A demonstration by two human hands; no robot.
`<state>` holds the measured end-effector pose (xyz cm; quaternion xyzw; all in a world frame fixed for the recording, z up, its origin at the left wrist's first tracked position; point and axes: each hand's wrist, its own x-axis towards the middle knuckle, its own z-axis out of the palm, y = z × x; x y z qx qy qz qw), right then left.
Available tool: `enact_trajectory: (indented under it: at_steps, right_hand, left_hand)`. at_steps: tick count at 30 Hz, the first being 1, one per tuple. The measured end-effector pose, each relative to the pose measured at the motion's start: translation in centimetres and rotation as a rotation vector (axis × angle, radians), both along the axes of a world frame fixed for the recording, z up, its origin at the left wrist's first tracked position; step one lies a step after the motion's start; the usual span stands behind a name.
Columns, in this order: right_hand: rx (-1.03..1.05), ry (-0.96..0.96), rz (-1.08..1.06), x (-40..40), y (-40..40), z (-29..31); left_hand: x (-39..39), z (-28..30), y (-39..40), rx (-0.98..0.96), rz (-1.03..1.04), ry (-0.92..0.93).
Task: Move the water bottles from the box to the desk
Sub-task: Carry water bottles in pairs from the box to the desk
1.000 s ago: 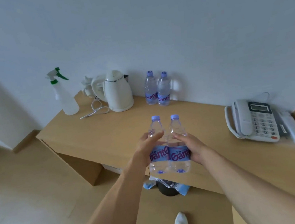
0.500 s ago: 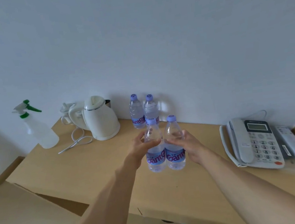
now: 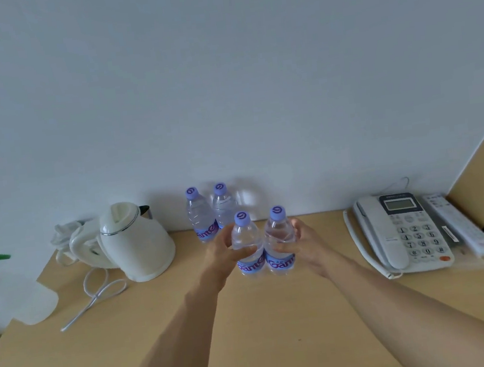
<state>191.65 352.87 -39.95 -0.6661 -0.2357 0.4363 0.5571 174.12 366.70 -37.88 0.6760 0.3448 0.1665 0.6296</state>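
I've got a bottle in each hand, dead centre of the frame. My left hand (image 3: 227, 253) is wrapped around the left bottle (image 3: 246, 247), thumb across the front above the label, fingers curled behind. My right hand (image 3: 300, 243) grips the right bottle (image 3: 279, 242) the same way from the other side. The two bottles are pressed flank to flank, upright, caps level; holding them as a pair means they go down in one move and brace each other.

Their bases sit low against the desk (image 3: 266, 331), but I can't tell whether they are touching the wood or a shade above it. I judge this to be the set-down, so I'm not loosening either grip yet.

Just behind, toward the upper centre, two more bottles (image 3: 208, 214) already stand side by side against the wall. I read my pair as forming a second row in front of them, near but apart, which keeps the lot tidy and away from the desk edge.

Left of centre sits the white kettle (image 3: 136, 243) with its cord (image 3: 96, 293) trailing toward the lower left, and a spray bottle (image 3: 9, 294) at the far left edge. On the right, the telephone (image 3: 403, 231) and a remote (image 3: 459, 225) beside it. The gap between kettle and telephone is the sensible landing spot.

The box is out of the frame, so I can't tell how many bottles remain.
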Motion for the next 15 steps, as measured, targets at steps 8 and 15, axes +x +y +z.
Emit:
enact_trajectory:
  at_steps: [8,15]
  right_hand:
    - [-0.031,-0.086,-0.201,9.0,5.6,1.0]
    - [-0.090,-0.149,-0.296,13.6,10.1,2.9]
  left_hand:
    - [12.7,-0.3,9.3,0.098,-0.234,-0.002]
    - [20.7,1.0,16.8,0.166,-0.429,-0.050]
